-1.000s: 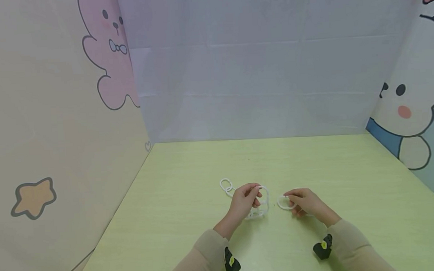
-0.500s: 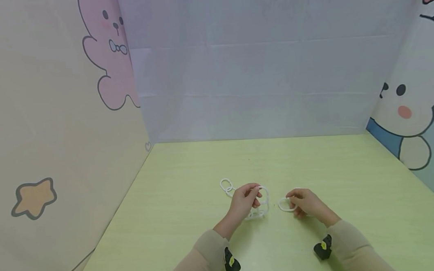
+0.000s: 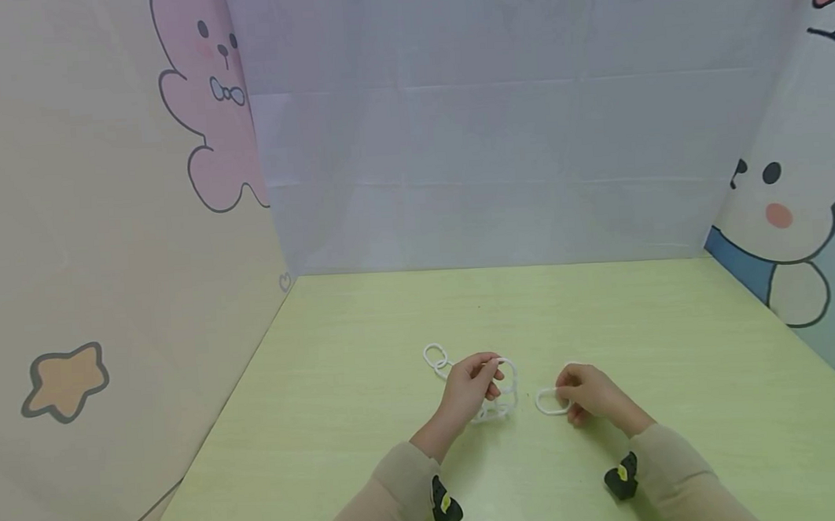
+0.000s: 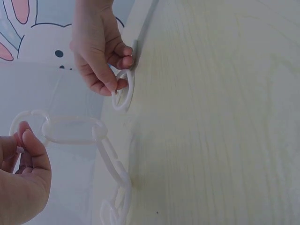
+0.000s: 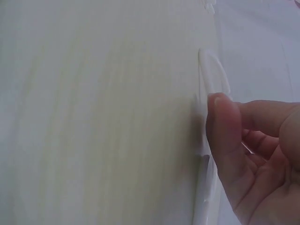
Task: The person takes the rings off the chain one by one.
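My left hand point(image 3: 469, 388) pinches a white plastic chain link between thumb and fingertips. Several joined links hang from that grip, and a lower chain link point(image 4: 70, 142) shows clearly in the left wrist view. The chain's far end, with an oval link point(image 3: 426, 356), lies on the table beyond the hand. To the right, my right hand point(image 3: 593, 393) pinches a separate white oval link point(image 3: 551, 413) at one end, its other end pointing toward the left hand. In the right wrist view this link point(image 5: 208, 70) sticks out past the thumb, its held end hidden by the fingers.
A white piece point(image 5: 202, 192) lies on the table under the right hand, partly hidden. The light green table point(image 3: 364, 318) meets a pale backdrop point(image 3: 498, 170) at the back. Printed side walls point(image 3: 105, 253) stand on the left and right.
The oval link in my right hand has tilted and dropped slightly toward the table, and the right fingers have shifted a little to the right. The left hand and its chain stay still.
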A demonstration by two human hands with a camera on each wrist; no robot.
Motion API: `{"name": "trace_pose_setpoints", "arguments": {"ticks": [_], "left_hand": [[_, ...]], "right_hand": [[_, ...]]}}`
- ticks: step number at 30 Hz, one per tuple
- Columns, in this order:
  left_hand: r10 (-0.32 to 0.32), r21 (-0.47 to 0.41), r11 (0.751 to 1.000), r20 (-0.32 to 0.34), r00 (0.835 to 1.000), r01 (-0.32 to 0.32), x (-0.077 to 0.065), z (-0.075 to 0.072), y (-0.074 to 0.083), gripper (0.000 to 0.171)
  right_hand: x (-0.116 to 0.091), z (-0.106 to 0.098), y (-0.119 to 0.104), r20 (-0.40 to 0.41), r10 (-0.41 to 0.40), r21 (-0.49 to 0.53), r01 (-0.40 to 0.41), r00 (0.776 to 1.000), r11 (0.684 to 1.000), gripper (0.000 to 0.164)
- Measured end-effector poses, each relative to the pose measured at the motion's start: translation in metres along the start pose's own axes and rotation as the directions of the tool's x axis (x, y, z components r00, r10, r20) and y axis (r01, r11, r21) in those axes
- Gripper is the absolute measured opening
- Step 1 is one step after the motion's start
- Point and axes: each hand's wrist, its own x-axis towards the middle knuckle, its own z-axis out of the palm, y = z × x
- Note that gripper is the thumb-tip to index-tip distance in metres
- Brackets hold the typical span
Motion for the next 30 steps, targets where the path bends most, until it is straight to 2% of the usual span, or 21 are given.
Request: {"name": "trace_pose_setpoints", "arguments": {"ticks": [15,30], "left_hand": [[-0.016,-0.003,1.0,0.003,1.0,0.016,-0.0004,0.0003,0.0017,0.021],[-0.014,0.001,1.0,0.012,1.0,0.014,-0.0022,-0.0017,0.0012,0.021]], "right_hand": [[-0.0037,0.0019,-0.0033,-0.011,-0.028,-0.109,0.027,1.0,0.994,0.005],[-0.002,0.005,-0.0013,-0.013,-0.062,-0.151,0.059,0.998,0.987,0.011]]}}
